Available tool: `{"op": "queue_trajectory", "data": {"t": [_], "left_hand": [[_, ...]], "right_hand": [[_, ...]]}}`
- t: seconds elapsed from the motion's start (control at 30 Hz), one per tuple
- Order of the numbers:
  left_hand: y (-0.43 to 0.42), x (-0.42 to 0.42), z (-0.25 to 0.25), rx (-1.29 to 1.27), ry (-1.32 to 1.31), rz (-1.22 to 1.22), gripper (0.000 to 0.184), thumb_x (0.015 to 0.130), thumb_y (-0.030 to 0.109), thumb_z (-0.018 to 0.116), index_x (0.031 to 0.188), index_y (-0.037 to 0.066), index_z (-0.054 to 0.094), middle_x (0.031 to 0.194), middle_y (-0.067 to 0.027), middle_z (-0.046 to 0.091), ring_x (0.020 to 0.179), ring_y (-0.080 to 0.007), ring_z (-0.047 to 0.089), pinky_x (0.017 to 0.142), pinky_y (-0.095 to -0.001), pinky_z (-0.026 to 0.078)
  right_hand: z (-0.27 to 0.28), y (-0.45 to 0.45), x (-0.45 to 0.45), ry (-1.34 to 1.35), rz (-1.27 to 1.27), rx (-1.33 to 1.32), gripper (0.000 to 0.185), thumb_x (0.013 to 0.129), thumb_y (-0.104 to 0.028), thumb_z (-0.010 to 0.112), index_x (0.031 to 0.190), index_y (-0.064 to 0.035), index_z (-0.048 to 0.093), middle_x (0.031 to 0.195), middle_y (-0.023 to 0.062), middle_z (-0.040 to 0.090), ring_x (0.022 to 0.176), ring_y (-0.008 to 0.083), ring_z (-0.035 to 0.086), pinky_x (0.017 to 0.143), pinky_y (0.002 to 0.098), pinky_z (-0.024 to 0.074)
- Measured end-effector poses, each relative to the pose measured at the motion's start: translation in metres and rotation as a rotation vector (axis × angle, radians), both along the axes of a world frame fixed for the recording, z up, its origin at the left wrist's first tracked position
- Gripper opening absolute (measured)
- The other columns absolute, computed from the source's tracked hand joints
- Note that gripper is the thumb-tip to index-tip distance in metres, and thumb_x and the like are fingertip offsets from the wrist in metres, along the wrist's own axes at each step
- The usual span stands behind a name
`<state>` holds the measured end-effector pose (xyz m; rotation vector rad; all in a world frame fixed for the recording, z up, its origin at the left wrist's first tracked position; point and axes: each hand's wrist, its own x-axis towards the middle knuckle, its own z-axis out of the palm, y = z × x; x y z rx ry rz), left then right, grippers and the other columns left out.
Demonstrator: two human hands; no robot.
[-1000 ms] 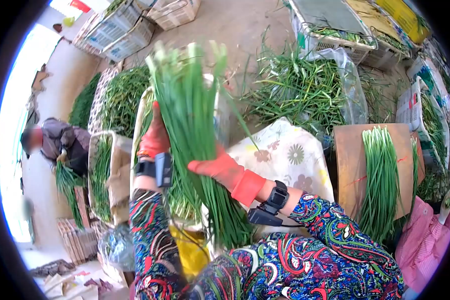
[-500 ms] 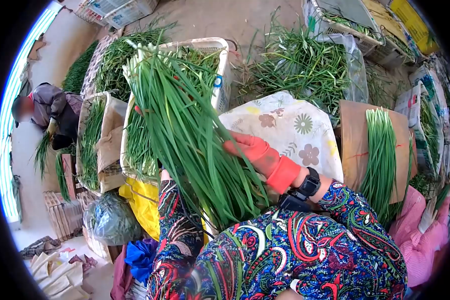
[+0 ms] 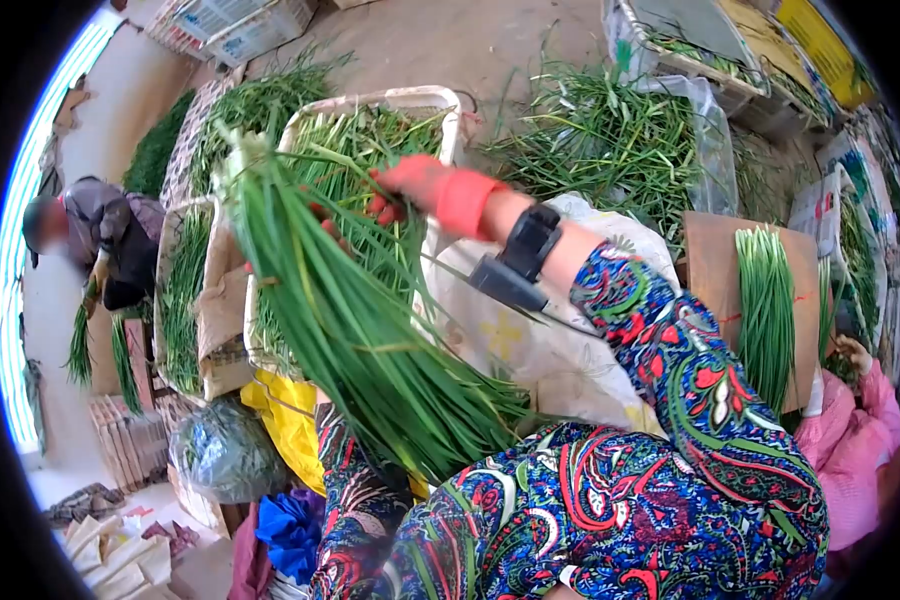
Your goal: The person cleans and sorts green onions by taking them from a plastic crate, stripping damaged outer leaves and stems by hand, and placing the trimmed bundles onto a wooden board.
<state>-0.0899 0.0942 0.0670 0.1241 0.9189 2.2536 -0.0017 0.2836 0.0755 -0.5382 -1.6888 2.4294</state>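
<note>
A long bunch of green garlic chives lies slantwise in front of me, pale stem ends at the upper left and leaf tips against my patterned top. My left hand, in a red glove, is wrapped round the bunch from beneath. Only its fingertips show; the leaves hide the rest. Beside the upper part of the bunch, my red-gloved right hand has its fingers closed on a few loose chive leaves, drawn out sideways from the bunch. Behind both hands stands a white crate full of chives.
A flowered cloth lies at my right. Beyond it are a pile of loose leaves and a board bearing a neat chive bunch. One person works at left; a pink sleeve shows at right.
My right hand has moved up and left from the middle of the bunch to its upper part and now pulls at leaves. The bunch has shifted slightly left and down.
</note>
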Motion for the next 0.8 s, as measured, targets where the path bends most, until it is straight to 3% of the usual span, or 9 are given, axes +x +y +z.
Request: {"op": "queue_trajectory", "data": {"t": [0.17, 0.3, 0.37, 0.47, 0.57, 0.67, 0.7, 0.73, 0.8], "left_hand": [[-0.016, -0.009, -0.001, -0.005, -0.031, 0.056, 0.07, 0.076, 0.061, 0.049, 0.119, 0.006, 0.046, 0.106, -0.0097, 0.057, 0.088, -0.0224, 0.058, 0.078, -0.0363, 0.047], [-0.028, -0.016, -0.002, 0.0, -0.046, 0.09, 0.069, 0.076, 0.061, 0.05, 0.118, 0.006, 0.047, 0.105, -0.0094, 0.057, 0.087, -0.0221, 0.058, 0.077, -0.0358, 0.047], [-0.034, -0.018, -0.001, 0.003, -0.048, 0.103, 0.068, 0.076, 0.06, 0.05, 0.117, 0.006, 0.047, 0.104, -0.0093, 0.058, 0.086, -0.0219, 0.058, 0.076, -0.0355, 0.048], [-0.045, -0.022, 0.002, 0.014, -0.049, 0.125, 0.067, 0.077, 0.06, 0.05, 0.116, 0.006, 0.048, 0.103, -0.0091, 0.058, 0.085, -0.0217, 0.058, 0.076, -0.0351, 0.048], [-0.051, -0.023, 0.004, 0.002, -0.052, 0.13, 0.066, 0.077, 0.059, 0.05, 0.116, 0.006, 0.049, 0.103, -0.0089, 0.058, 0.084, -0.0214, 0.059, 0.075, -0.0347, 0.048], [-0.044, -0.024, 0.01, -0.005, -0.035, 0.085, 0.064, 0.077, 0.059, 0.051, 0.115, 0.006, 0.05, 0.102, -0.0086, 0.059, 0.083, -0.0212, 0.059, 0.074, -0.0343, 0.049], [-0.04, -0.024, 0.013, -0.016, -0.022, 0.06, 0.064, 0.077, 0.058, 0.051, 0.115, 0.006, 0.05, 0.101, -0.0086, 0.059, 0.083, -0.0211, 0.059, 0.074, -0.0342, 0.049], [-0.035, -0.024, 0.018, -0.029, -0.01, 0.032, 0.064, 0.077, 0.058, 0.051, 0.114, 0.006, 0.05, 0.101, -0.0085, 0.059, 0.083, -0.021, 0.059, 0.074, -0.034, 0.049], [-0.021, -0.027, 0.03, -0.086, 0.032, -0.063, 0.063, 0.077, 0.058, 0.051, 0.114, 0.006, 0.051, 0.1, -0.0083, 0.059, 0.082, -0.0208, 0.059, 0.073, -0.0338, 0.049]], "right_hand": [[0.049, 0.013, -0.052, -0.011, 0.078, 0.387, 0.021, 0.083, -0.017, 0.046, 0.096, -0.0027, 0.056, 0.071, 0.0068, 0.062, 0.053, 0.0147, 0.057, 0.055, 0.0266, 0.0473], [0.046, -0.01, -0.097, 0.264, 0.074, 0.17, 0.037, 0.079, -0.023, 0.051, 0.111, -0.0032, 0.052, 0.076, 0.0086, 0.063, 0.064, 0.0171, 0.06, 0.064, 0.0294, 0.0483], [0.036, -0.015, -0.088, -0.079, 0.073, 1.056, 0.055, 0.08, -0.041, 0.049, 0.116, 0.0008, 0.049, 0.096, 0.0192, 0.062, 0.091, 0.0291, 0.059, 0.081, 0.036, 0.0452], [0.028, -0.003, -0.071, -0.417, 0.536, 1.506, 0.049, 0.079, -0.053, 0.047, 0.102, -0.0129, 0.062, 0.096, 0.0159, 0.061, 0.086, 0.0339, 0.057, 0.079, 0.0383, 0.044], [0.044, -0.018, -0.033, -0.341, 0.459, 1.166, 0.053, 0.079, -0.055, 0.047, 0.113, -0.0147, 0.056, 0.112, 0.011, 0.057, 0.097, 0.0282, 0.055, 0.088, 0.0357, 0.0391], [0.002, -0.045, -0.025, -0.106, 0.519, -0.157, 0.052, 0.084, -0.046, 0.05, 0.126, -0.0145, 0.044, 0.126, 0.0114, 0.045, 0.116, 0.0159, 0.04, 0.1, 0.0312, 0.0295], [-0.028, -0.06, -0.03, -0.118, 0.461, -0.302, 0.057, 0.076, -0.053, 0.057, 0.12, -0.0155, 0.05, 0.116, 0.0085, 0.054, 0.099, 0.0159, 0.053, 0.089, 0.0295, 0.0391], [-0.02, -0.083, -0.032, 0.185, 0.539, -0.744, 0.056, 0.078, -0.045, 0.059, 0.121, -0.012, 0.047, 0.112, 0.0039, 0.055, 0.097, 0.0121, 0.053, 0.087, 0.0279, 0.04], [-0.01, -0.094, -0.015, 0.185, 0.486, -0.702, 0.05, 0.078, -0.034, 0.064, 0.119, -0.0116, 0.048, 0.108, 0.0012, 0.057, 0.093, 0.0102, 0.054, 0.084, 0.0271, 0.0426]]}}
